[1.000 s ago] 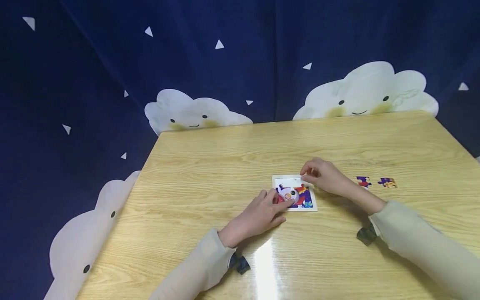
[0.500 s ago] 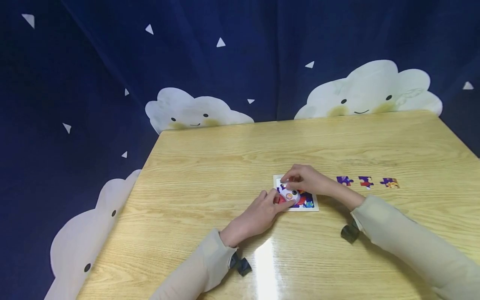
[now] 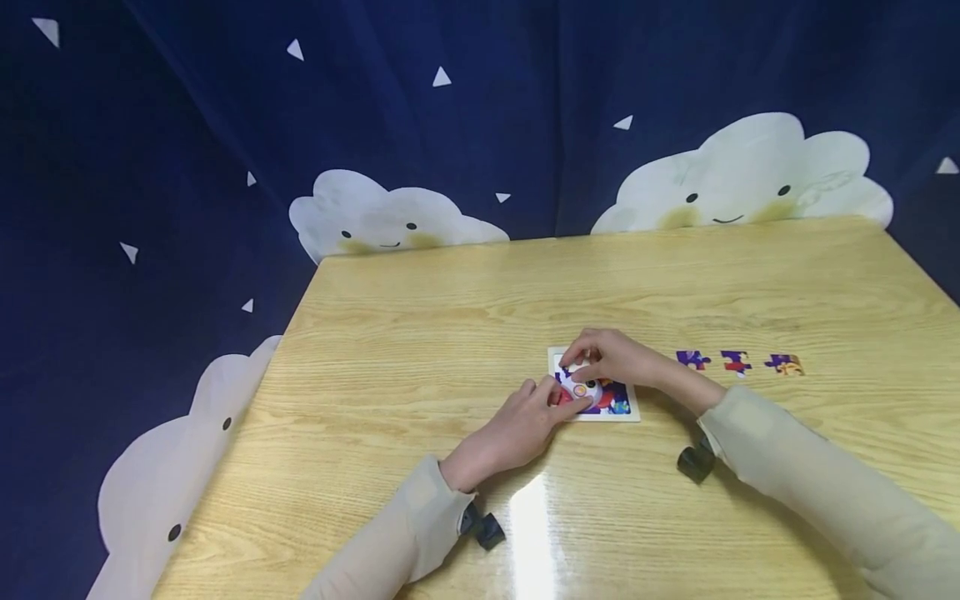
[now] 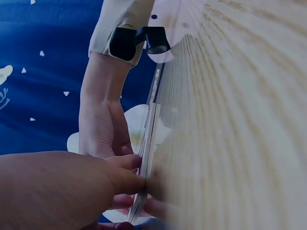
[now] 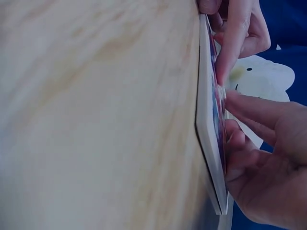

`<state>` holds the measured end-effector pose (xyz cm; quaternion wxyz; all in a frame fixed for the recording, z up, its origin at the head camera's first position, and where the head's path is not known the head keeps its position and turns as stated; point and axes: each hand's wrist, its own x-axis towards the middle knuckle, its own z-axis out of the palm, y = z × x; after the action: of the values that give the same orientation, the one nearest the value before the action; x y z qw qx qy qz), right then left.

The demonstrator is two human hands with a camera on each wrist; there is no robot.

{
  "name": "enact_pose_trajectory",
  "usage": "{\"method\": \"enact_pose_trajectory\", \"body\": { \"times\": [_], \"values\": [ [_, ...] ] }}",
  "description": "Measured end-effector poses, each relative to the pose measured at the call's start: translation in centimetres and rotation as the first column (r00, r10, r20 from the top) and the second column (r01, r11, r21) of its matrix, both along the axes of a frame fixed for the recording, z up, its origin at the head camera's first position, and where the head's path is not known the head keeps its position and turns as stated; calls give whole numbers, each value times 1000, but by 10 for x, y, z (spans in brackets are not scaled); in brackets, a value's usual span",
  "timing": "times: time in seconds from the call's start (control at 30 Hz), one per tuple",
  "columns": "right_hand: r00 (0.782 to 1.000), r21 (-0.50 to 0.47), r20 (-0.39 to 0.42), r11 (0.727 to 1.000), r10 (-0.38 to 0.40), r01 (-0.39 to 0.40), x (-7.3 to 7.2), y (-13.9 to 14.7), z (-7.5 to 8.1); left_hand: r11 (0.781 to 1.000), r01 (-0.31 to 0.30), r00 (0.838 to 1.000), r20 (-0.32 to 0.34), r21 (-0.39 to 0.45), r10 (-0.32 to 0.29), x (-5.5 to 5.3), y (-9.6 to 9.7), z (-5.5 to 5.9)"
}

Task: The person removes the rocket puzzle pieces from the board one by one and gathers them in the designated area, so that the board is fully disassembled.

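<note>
A small puzzle board (image 3: 636, 408) with a white frame lies on the table, its purple, red and white picture partly covered by both hands. My left hand (image 3: 521, 425) rests at its lower left, the extended index finger pressing on the picture. Over the upper left part, my right hand (image 3: 617, 357) has thumb and fingers bent together at the board's surface, seemingly pinching a puzzle piece that is mostly hidden. In the right wrist view, the right hand's fingertips touch the board's face (image 5: 218, 112), close to the left index finger. From the left wrist the board (image 4: 149, 134) shows edge-on.
Three loose puzzle pieces lie in a row right of the board: a purple one (image 3: 692, 360), a purple and red one (image 3: 736, 362) and a purple and orange one (image 3: 785, 365). The wooden table (image 3: 420, 333) meets a dark blue curtain (image 3: 420, 108) with clouds.
My right hand has moved left from the board's upper right corner to its upper left part, uncovering a third loose piece, then stays there. The left hand keeps its place.
</note>
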<state>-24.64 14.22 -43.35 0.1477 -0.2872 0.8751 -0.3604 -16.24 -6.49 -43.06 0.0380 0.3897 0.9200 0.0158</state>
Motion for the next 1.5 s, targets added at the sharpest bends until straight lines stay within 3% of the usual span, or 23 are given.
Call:
{"method": "enact_pose_trajectory", "body": {
  "times": [0.3, 0.47, 0.77, 1.0, 1.23, 1.5],
  "values": [
    [996, 23, 86, 999, -31, 29, -1, -5, 3, 1000, -27, 999, 36, 7, 27, 0, 0, 0],
    [988, 36, 147, 999, -39, 34, -3, -8, 5, 1000, -28, 1000, 12, -4, 28, -1, 1, 0],
    [986, 49, 160, 998, -35, 27, -4, -11, 4, 1000, -16, 1000, -7, -12, 16, -2, 2, 3],
    [967, 21, 253, 999, -37, 32, -4, -13, 4, 999, -23, 1000, 2, -37, 23, -3, 3, 3],
    [996, 52, 78, 998, -42, 38, 0, -13, 6, 998, -13, 1000, -20, -69, 11, -3, 2, 0],
    [991, 81, 127, 996, -39, 29, -2, -15, 8, 997, -5, 1000, -1, -77, 5, -4, 3, 0]
  ]
}}
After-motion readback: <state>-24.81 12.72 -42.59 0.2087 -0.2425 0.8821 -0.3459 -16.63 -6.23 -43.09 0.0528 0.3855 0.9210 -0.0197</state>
